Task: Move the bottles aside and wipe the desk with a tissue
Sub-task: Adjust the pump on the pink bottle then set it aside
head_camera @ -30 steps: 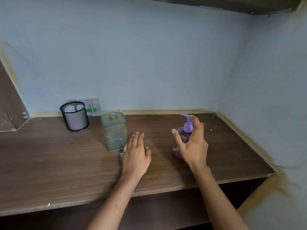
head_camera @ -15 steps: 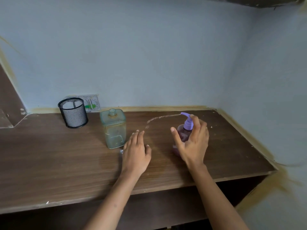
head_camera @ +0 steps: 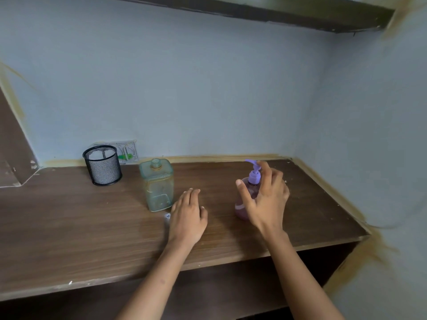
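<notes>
A purple pump bottle [head_camera: 245,199] with pink liquid stands on the brown desk [head_camera: 69,232], right of centre. My right hand [head_camera: 265,204] wraps it from the right, thumb on its left shoulder and a finger up by the pump head. A clear square bottle [head_camera: 158,188] with no cap stands left of centre. My left hand [head_camera: 188,215] lies palm down on the desk just right of that bottle. A small white scrap of tissue [head_camera: 167,216] peeks out at its left edge; the rest is hidden under the palm.
A black mesh pen cup [head_camera: 102,166] stands at the back left, in front of a wall socket [head_camera: 126,152]. Walls close the desk at the back and right. A dark shelf [head_camera: 277,15] runs overhead. A sloped brown panel [head_camera: 13,162] bounds the left end.
Half a second ago a thin stream of liquid arced leftward from the pump nozzle over the desk; it is gone now. Both hands stay almost where they were.
</notes>
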Action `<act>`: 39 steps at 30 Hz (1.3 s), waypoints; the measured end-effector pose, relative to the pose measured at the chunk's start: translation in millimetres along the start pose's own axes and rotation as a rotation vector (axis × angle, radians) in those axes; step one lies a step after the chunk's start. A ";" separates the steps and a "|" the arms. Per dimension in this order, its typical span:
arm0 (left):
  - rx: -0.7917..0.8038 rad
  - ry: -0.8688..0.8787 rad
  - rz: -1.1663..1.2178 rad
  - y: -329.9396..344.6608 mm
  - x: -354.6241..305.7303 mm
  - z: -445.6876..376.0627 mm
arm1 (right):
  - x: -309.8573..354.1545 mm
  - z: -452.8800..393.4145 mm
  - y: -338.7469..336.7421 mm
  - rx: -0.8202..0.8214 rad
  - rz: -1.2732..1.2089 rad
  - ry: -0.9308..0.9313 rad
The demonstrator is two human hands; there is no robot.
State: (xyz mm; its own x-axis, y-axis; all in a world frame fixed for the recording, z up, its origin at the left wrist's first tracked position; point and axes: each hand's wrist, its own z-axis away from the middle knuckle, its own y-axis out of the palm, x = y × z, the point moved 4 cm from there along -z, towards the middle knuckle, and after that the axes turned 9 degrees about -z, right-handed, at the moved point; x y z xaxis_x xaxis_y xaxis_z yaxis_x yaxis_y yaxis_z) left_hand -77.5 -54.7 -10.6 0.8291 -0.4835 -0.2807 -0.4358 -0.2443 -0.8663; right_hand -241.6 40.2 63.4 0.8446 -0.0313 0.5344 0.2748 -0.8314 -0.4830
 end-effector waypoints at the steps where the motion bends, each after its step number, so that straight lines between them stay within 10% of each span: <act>1: -0.001 0.000 0.002 0.1 0.2 -0.3 | 0.4 -2.1 0.1 0.003 0.011 0.003; 21: -0.039 0.020 0.010 2.9 -0.5 -1.7 | -7.9 8.4 14.7 0.007 0.041 0.031; 39: -0.076 0.121 0.057 1.6 -5.7 -2.1 | -30.2 34.6 15.7 0.121 -0.500 0.331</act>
State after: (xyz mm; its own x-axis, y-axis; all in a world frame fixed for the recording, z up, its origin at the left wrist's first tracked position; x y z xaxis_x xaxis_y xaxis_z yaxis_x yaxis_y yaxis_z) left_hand -83.6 -54.0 -9.5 0.7559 -0.5949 -0.2732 -0.5102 -0.2738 -0.8153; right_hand -246.8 47.3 15.7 0.4171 0.1599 0.8947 0.6678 -0.7217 -0.1824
